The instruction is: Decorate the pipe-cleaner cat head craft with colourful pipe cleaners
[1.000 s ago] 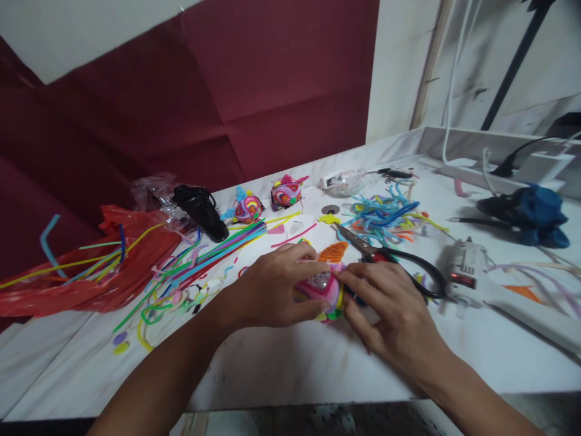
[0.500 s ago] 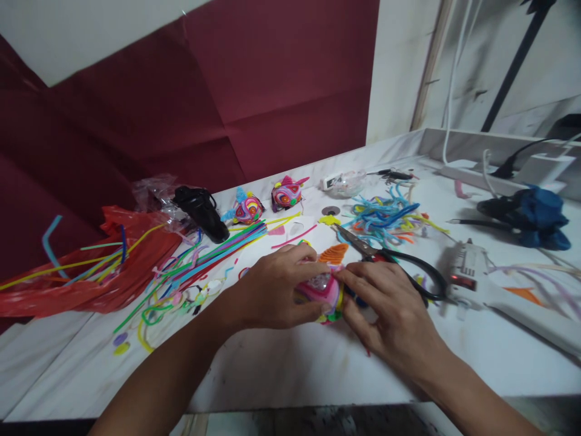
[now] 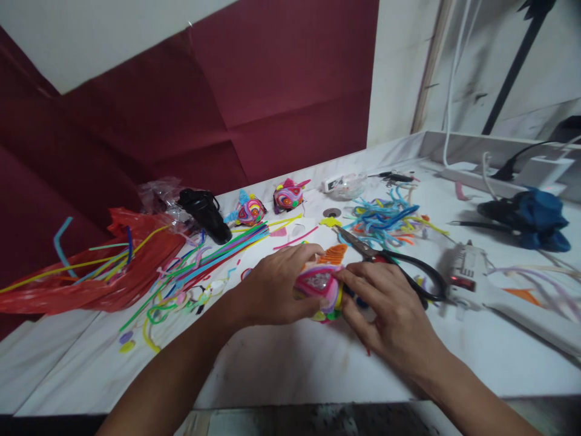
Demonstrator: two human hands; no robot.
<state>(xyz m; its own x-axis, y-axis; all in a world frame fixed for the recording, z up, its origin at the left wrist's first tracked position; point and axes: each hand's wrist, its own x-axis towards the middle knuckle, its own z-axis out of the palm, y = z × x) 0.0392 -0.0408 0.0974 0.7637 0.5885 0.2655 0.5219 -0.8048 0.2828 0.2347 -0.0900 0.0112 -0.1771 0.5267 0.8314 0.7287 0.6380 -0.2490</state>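
Now our left grip [image 3: 276, 287] clasps the pink ornament [image 3: 320, 284], more exposed than before; our right grip [image 3: 390, 309] touches it alongside, closure unclear.

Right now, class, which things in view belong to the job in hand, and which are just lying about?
Job in hand, as I judge it:
- striped figure, in the left hand, touched by the right hand
- scissors
- glue gun
- pipe cleaners

Probably just lying about:
- black cylindrical object
- blue flower-like object
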